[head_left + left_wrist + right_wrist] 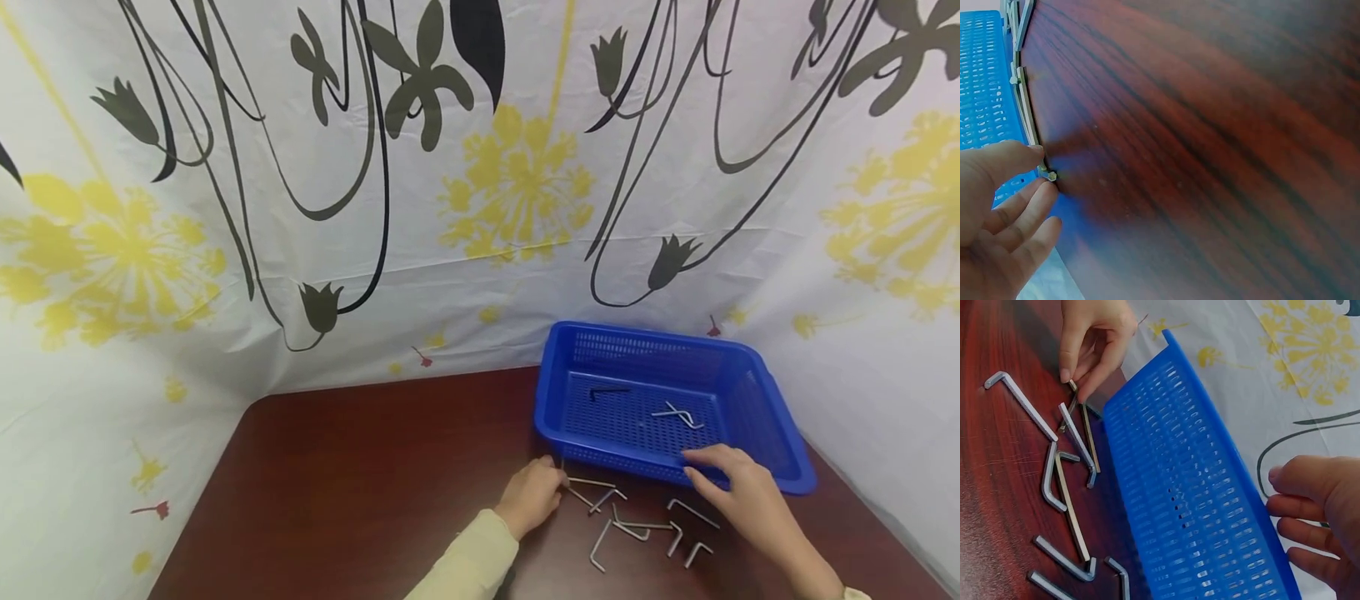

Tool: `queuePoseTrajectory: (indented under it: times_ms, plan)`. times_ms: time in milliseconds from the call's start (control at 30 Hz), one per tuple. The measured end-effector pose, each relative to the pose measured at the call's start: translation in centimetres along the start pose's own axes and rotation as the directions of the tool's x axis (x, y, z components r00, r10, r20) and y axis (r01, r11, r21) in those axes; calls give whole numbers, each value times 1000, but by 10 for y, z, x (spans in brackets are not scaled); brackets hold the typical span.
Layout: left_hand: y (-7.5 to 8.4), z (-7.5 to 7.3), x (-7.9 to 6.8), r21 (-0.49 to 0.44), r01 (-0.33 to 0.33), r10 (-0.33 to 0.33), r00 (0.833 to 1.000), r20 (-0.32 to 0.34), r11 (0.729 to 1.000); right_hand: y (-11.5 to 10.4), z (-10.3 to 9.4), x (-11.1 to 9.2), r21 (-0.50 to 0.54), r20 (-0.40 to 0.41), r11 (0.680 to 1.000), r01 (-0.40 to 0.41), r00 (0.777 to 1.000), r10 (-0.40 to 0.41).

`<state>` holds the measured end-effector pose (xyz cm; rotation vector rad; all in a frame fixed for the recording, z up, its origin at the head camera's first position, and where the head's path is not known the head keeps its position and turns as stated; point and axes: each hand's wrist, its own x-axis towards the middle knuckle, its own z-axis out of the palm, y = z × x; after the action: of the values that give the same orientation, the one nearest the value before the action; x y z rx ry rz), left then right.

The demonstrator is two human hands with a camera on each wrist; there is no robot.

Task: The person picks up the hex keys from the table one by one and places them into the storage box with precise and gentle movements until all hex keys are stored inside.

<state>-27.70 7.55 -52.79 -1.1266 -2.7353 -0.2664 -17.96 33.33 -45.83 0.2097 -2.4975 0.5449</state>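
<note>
From my station, I have the left hand (534, 493) pinching a hex key (1051, 176) just outside the basket (660, 354), near its closest left corner; the right hand (742, 493), fingers parted, holds nothing above its near rim. I'd expect light, stiff, slick metal: grip mid-shaft.

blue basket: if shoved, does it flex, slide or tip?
The basket is probably light for its size: slotted walls, only a few hex keys inside. It should flex only slightly, given the thicker-looking rim. It seems likelier to slide than tip: broad floor, low sides, smooth-looking table.
</note>
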Motion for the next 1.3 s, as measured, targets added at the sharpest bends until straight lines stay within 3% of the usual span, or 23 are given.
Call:
queuePoseTrajectory:
  times_ms: [367, 567, 900, 1300]
  plan:
    - [-2, 6, 3, -9, 18, -18, 999, -27, 1000, 13, 8, -9, -23, -51, 999, 48, 997, -49]
    - [-4, 9, 2, -57, 36, -38, 998, -41, 998, 17, 12, -11, -26, -99, 997, 74, 992, -76]
    - [-5, 12, -1, -142, -25, 0, 985, -173, 990, 17, 15, -14, -19, -109, 998, 52, 993, -53]
    - [-6, 8, 3, -141, 1, -23, 987, -157, 990, 21, 15, -14, -8, -109, 1000, 18, 994, -19]
